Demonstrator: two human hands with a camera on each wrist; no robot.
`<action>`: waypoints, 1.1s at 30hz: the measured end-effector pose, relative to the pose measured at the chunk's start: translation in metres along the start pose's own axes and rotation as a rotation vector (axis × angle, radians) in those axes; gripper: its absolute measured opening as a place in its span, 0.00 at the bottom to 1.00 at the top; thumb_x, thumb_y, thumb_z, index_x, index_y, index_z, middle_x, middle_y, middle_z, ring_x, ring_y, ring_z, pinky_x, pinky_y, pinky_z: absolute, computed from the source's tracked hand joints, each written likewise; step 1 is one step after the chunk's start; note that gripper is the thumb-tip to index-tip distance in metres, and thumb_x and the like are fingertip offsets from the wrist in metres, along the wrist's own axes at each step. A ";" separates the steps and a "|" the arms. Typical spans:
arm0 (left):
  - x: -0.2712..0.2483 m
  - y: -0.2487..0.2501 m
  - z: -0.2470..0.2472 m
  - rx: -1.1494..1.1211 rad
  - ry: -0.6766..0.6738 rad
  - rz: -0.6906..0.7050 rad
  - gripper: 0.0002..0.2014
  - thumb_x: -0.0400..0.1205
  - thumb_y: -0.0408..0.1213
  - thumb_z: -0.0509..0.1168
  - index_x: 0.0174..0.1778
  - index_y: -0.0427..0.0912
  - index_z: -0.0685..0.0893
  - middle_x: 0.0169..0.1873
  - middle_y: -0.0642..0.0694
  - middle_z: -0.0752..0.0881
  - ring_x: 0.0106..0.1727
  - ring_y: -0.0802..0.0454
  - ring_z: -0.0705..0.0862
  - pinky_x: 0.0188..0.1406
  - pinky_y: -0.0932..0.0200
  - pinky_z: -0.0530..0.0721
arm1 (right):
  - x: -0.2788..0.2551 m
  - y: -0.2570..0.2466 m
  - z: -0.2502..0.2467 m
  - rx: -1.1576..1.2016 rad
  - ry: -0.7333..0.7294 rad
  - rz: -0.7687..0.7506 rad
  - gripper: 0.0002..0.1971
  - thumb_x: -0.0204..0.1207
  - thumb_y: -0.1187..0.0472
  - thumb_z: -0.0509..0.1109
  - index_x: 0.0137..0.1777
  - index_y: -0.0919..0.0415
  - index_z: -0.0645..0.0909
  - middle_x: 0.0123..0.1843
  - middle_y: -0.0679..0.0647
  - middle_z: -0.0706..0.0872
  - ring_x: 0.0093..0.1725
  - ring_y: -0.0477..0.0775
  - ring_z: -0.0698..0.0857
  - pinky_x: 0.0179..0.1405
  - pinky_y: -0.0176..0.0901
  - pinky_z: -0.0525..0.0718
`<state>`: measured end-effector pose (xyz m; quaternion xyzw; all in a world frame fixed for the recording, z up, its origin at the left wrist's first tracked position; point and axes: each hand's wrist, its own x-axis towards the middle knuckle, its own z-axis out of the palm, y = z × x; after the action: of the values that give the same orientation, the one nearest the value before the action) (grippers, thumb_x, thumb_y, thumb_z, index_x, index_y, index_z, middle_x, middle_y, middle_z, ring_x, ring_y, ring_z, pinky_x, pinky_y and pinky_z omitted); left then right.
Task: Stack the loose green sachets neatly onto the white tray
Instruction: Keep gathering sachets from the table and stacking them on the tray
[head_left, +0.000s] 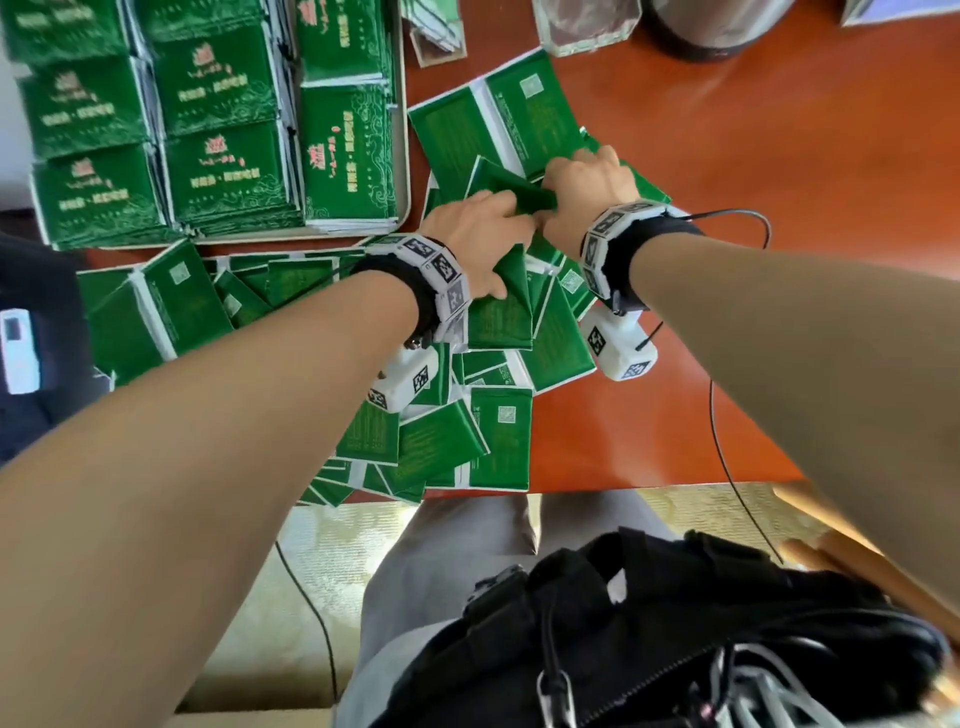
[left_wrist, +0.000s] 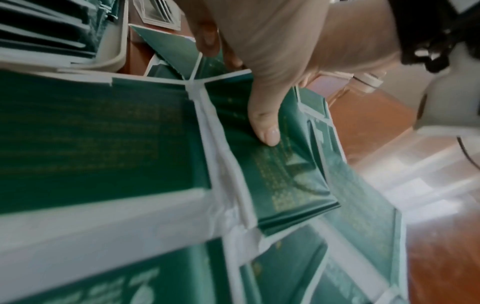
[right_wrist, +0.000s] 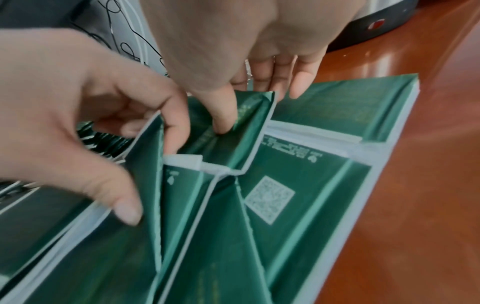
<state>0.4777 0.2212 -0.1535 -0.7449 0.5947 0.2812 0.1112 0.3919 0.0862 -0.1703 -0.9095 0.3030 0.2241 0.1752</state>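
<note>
Left of the pile (head_left: 467, 415), the tray (head_left: 402, 171) holds neat stacks. On the pile's far side the left hand (head_left: 480, 234) pinches a few sachets (head_left: 511, 195), thumb on top; just right, touching the same sachets, the right hand (head_left: 587, 182) pinches them too. They look light, thin, slippery and easily creased, so I'd grip a squared bundle by its edges

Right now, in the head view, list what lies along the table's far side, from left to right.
white tray stacked with green sachets → loose green sachets → right hand → bare red-brown table.
</note>
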 end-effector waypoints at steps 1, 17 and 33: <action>0.000 0.000 -0.004 -0.032 -0.001 -0.003 0.27 0.75 0.48 0.78 0.67 0.46 0.78 0.59 0.43 0.76 0.59 0.39 0.80 0.48 0.47 0.80 | -0.002 0.002 -0.001 -0.008 -0.010 0.005 0.17 0.83 0.52 0.67 0.67 0.61 0.77 0.61 0.63 0.80 0.67 0.67 0.73 0.61 0.57 0.74; 0.026 0.047 -0.030 -0.163 -0.105 -0.060 0.20 0.82 0.48 0.72 0.66 0.42 0.84 0.52 0.41 0.89 0.43 0.44 0.88 0.45 0.50 0.89 | -0.055 0.102 -0.019 -0.192 -0.200 0.054 0.18 0.80 0.70 0.65 0.69 0.60 0.78 0.47 0.62 0.82 0.44 0.65 0.84 0.34 0.49 0.82; 0.009 0.181 -0.008 0.124 -0.255 -0.296 0.13 0.79 0.41 0.67 0.58 0.40 0.82 0.41 0.40 0.84 0.37 0.43 0.84 0.26 0.57 0.78 | -0.139 0.207 -0.025 -0.433 -0.217 -0.184 0.20 0.80 0.68 0.66 0.72 0.62 0.74 0.57 0.63 0.83 0.52 0.65 0.84 0.39 0.51 0.80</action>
<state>0.3099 0.1610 -0.1212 -0.7744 0.4759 0.3166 0.2713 0.1695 -0.0153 -0.1160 -0.9203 0.1432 0.3630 0.0276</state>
